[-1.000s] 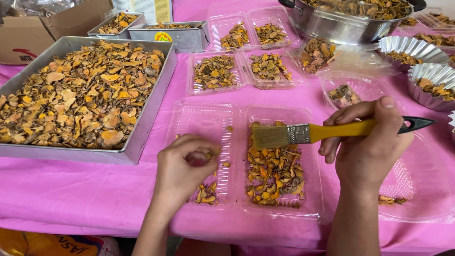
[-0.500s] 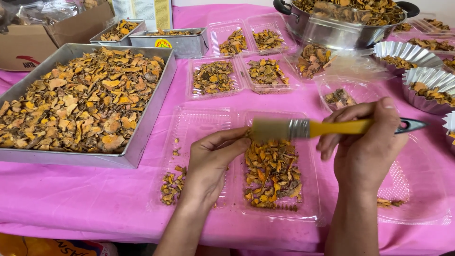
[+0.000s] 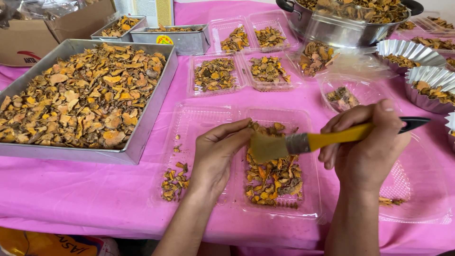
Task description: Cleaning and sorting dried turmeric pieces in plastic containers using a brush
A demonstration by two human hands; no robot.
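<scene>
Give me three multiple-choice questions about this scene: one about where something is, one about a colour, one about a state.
1. Where is the large metal tray of dried orange-brown chips?
A. left of the hands
B. right of the hands
C. under the right hand

2. What colour is the handle of the flat paintbrush?
A. blue
B. yellow
C. white

3. How is the clear plastic hinged box in front of the person?
A. shut
B. stacked
C. open

Answers:
1. A, it lies at the left of the pink tablecloth.
2. B, the right hand grips a yellow handle.
3. C, both halves lie flat, with the left hand between them.
</scene>
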